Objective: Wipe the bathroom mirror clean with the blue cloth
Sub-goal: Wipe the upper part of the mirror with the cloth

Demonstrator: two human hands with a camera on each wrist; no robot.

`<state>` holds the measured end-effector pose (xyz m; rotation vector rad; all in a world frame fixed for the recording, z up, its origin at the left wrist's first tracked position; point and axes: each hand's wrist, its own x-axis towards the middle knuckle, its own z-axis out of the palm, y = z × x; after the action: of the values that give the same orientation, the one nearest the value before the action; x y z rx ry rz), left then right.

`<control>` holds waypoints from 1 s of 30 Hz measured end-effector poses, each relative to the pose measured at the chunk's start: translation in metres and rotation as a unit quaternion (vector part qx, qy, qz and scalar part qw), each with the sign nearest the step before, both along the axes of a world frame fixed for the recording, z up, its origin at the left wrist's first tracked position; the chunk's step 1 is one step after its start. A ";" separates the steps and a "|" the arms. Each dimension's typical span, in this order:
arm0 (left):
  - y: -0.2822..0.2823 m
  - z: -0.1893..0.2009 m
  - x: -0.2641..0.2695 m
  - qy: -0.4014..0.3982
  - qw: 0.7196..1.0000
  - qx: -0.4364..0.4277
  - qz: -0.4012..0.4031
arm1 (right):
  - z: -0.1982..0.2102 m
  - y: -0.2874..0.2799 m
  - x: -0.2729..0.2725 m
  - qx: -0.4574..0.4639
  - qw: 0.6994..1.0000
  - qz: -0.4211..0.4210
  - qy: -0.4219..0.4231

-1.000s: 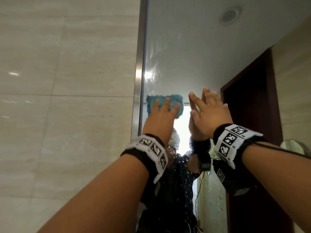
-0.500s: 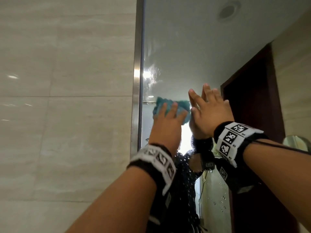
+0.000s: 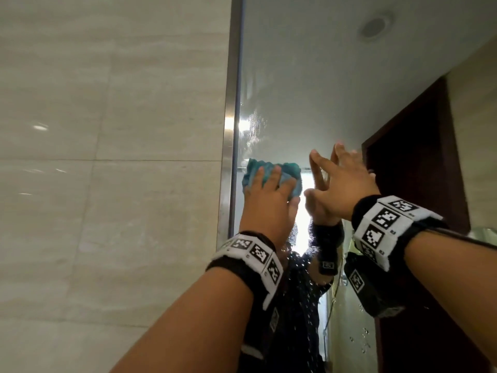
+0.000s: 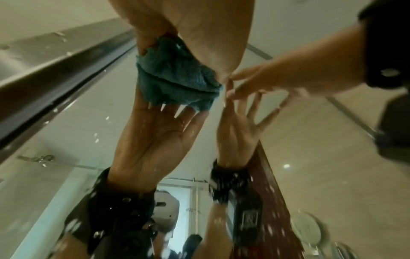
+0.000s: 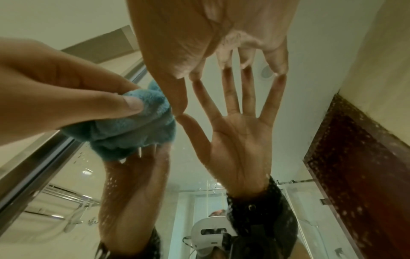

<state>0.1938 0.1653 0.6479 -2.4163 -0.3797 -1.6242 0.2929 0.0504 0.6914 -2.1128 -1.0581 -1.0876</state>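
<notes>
The blue cloth (image 3: 291,170) is bunched flat against the mirror (image 3: 322,76), just right of its metal edge strip (image 3: 231,103). My left hand (image 3: 269,200) presses on the cloth with straight fingers, covering most of it. The left wrist view shows the cloth (image 4: 177,73) under that palm (image 4: 199,26), doubled by its reflection. My right hand (image 3: 347,184) is beside it to the right, fingers spread, fingertips touching the glass and holding nothing. In the right wrist view, the right hand (image 5: 210,26) meets its reflection, with the cloth (image 5: 133,126) under the left hand (image 5: 55,78).
A beige tiled wall (image 3: 107,157) fills the left side up to the mirror's strip. Water droplets (image 3: 363,335) speckle the lower glass, and smears shine near the strip above the cloth. The mirror reflects a dark wooden door (image 3: 416,170) and the ceiling.
My left hand has slid the cloth slightly down and to the right along the glass. The right hand has kept its place on the mirror.
</notes>
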 end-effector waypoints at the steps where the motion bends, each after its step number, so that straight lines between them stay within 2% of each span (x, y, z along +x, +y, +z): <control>1: 0.003 -0.002 0.002 0.018 1.000 0.014 0.003 | 0.000 0.000 0.000 -0.004 1.000 -0.001 -0.001; 4: 0.012 0.029 -0.002 0.008 0.998 0.062 0.021 | 0.002 -0.002 -0.001 -0.017 1.000 -0.009 -0.007; 7: 0.008 0.065 -0.014 0.001 0.999 0.022 0.026 | 0.001 -0.001 0.000 -0.016 1.000 -0.016 -0.013; 9: 0.003 0.063 -0.017 -0.013 1.000 0.008 0.022 | 0.000 0.000 0.002 -0.010 1.000 -0.020 -0.022; 11: 0.002 0.041 -0.016 -0.018 1.000 -0.006 -0.002 | 0.000 0.001 0.003 -0.006 1.000 -0.019 -0.024; 14: 0.003 0.011 -0.013 -0.005 1.000 0.025 0.011 | 0.001 0.000 0.002 -0.012 1.000 -0.018 -0.019; 17: 0.007 0.036 -0.017 0.019 0.999 0.039 0.008 | 0.001 -0.001 0.001 -0.012 1.000 -0.016 -0.019; 20: 0.013 0.078 -0.022 0.003 1.000 -0.004 -0.010 | 0.001 0.000 0.003 -0.012 1.000 -0.015 -0.022; 22: 0.013 0.084 -0.021 0.003 1.000 -0.006 0.004 | 0.000 0.000 0.004 -0.009 0.999 -0.019 -0.027; 24: 0.012 0.062 -0.015 0.007 1.000 0.004 0.004 | -0.002 0.001 0.006 -0.007 0.999 -0.021 -0.033; 27: 0.011 0.003 -0.008 -0.022 0.999 0.045 -0.021 | -0.001 -0.001 0.004 -0.010 0.999 -0.020 -0.033; 30: 0.012 -0.020 -0.005 0.049 0.997 0.059 0.012 | -0.001 -0.001 0.002 -0.013 0.999 -0.016 -0.028</control>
<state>0.1883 0.1773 0.6275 -2.3823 -0.2857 -1.4676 0.2951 0.0491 0.6900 -2.1368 -1.0729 -1.1618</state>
